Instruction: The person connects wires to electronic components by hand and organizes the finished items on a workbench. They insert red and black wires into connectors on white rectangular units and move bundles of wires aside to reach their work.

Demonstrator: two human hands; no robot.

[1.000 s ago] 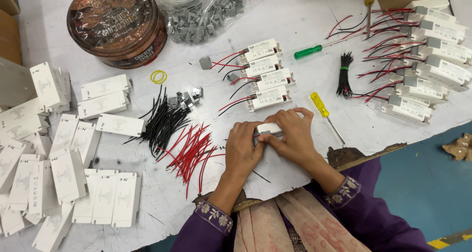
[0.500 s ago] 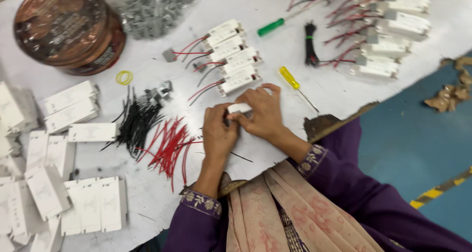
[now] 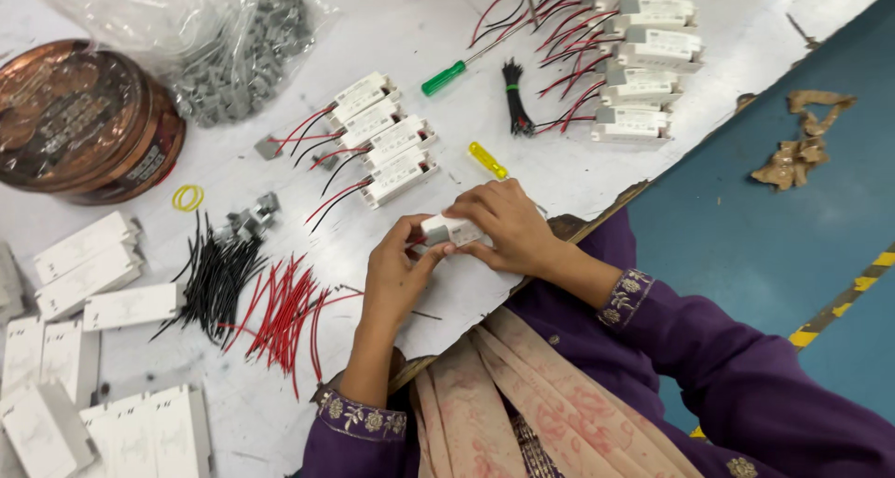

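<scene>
You hold one small white plastic housing [image 3: 447, 229] between both hands, low over the white surface [image 3: 522, 166], just near of the yellow-handled screwdriver [image 3: 488, 159]. Your left hand [image 3: 396, 268] has its fingers clamped on the housing's left end, where a trace of red shows, likely a wire end; your right hand [image 3: 508, 226] wraps over the right end, fingers closed on it, so the piece is steadied from both sides while the thumbs work at it.

Just far of your hands lies a row of four finished housings [image 3: 384, 138] with red and black leads trailing left, kept within easy reach. To the left, loose red wires [image 3: 284, 315] and black wires [image 3: 216, 277] lie in separate heaps, sorted by colour, and empty white housings [image 3: 103, 263] are stacked further left. A green-handled screwdriver [image 3: 444, 77] and a tied bundle of black wires [image 3: 515, 100] lie farther off, beside a second stack of wired housings [image 3: 639, 58]. A round copper-coloured tin [image 3: 79, 119] and a clear bag of grey parts [image 3: 219, 54] sit at the far left.
</scene>
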